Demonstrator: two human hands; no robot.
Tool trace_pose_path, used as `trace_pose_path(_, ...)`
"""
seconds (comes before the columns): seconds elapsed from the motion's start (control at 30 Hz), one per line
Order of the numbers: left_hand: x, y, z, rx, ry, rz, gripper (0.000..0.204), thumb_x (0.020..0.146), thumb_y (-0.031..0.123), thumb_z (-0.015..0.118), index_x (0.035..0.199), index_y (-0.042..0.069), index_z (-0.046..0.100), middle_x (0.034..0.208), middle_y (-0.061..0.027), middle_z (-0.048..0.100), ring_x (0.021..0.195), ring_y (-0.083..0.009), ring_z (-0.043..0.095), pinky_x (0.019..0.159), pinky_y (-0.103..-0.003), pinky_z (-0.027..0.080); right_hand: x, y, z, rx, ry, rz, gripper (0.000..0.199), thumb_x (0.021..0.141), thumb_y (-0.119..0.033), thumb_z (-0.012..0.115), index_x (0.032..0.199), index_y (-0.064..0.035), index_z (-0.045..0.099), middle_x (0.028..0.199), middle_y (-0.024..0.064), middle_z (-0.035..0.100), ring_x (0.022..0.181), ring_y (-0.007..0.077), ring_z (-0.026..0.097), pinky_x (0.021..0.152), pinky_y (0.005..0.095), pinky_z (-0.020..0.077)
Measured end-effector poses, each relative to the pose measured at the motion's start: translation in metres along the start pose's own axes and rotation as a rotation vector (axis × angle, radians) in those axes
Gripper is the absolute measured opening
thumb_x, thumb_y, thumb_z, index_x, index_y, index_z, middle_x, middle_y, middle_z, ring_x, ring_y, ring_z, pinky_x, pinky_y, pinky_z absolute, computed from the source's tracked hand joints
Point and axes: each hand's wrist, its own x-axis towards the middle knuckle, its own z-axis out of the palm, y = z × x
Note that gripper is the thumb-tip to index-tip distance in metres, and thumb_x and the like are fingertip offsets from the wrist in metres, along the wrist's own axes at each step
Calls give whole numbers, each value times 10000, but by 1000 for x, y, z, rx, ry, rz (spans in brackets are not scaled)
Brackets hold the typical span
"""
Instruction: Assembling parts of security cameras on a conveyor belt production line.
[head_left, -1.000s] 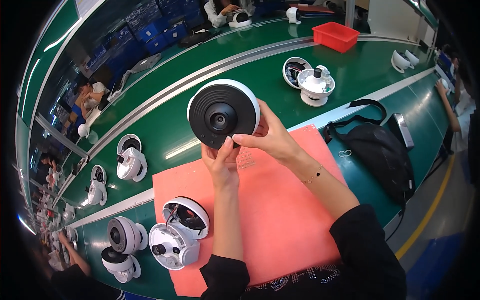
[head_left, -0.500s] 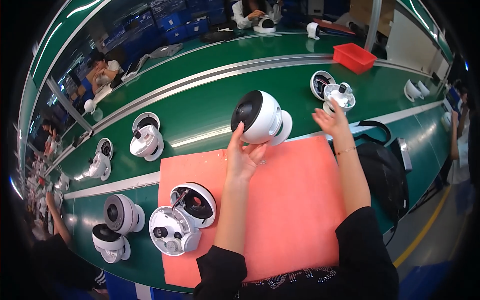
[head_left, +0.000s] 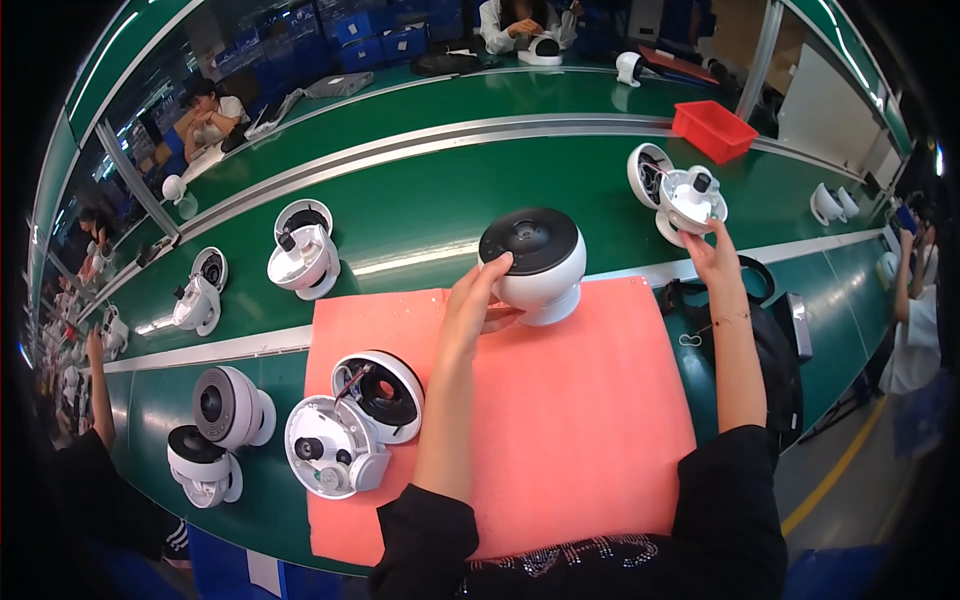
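The left hand grasps a white dome camera with a dark front, holding it at the far edge of the salmon-pink mat on the green bench. The right hand stretches to the right, fingertips touching an opened camera assembly near the bench's far right; its fingers look spread, not clamped. To do this well, keep the dome steady with the thumb across its front rim while the other hand takes a firm hold on the base, not the protruding parts. An opened housing pair lies at the mat's left edge. A black bag sits just under the right forearm and could snag it. A red bin stands beyond.
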Motion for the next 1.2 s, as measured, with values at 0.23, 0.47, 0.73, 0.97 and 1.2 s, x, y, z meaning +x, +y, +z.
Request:
trace_pose_path(0.23,-2,-27,74,26,-310,0,686,690,465,669,1193,41,475,1069,-132,575,955,-221,570,782,-336,474,-84,-41,58,-102,-285,47,482,798,-94,568,1190,54,330,1188,228,381,1131,369,410,996,419,375)
trace_pose_path(0.47,-25,-71,159,50,-424,187,655,685,427,668,1175,43,465,1019,-142,602,928,-240,593,793,-331,461,-148,-53,105,-250,-491,40,407,816,-161,566,1136,38,413,1120,184,464,1066,275,478,947,374,431)
trace_pose_path(0.73,-35,-92,229,292,-498,135,815,629,528,642,1254,75,381,1070,-199,575,991,-368,548,865,-396,425,-176,-61,100,-351,-516,200,391,842,-211,530,1143,16,428,1074,178,533,949,269,576,849,344,494)
trace_pose_path(0.97,-24,-115,229,-5,-567,-64,981,673,525,637,1346,-7,160,1221,-221,451,1055,-318,516,829,-361,443,-183,-52,80,-431,-370,193,391,837,-259,521,1113,11,457,1026,177,565,925,260,591,816,340,501)
trace_pose_path(1.2,-78,-60,73,-833,-664,-392,768,812,608,388,1369,121,182,1345,-189,327,1219,-329,368,987,-460,312,-182,-47,65,-488,-377,229,402,834,-316,489,1110,-24,486,1005,115,599,917,182,600,838,336,475)
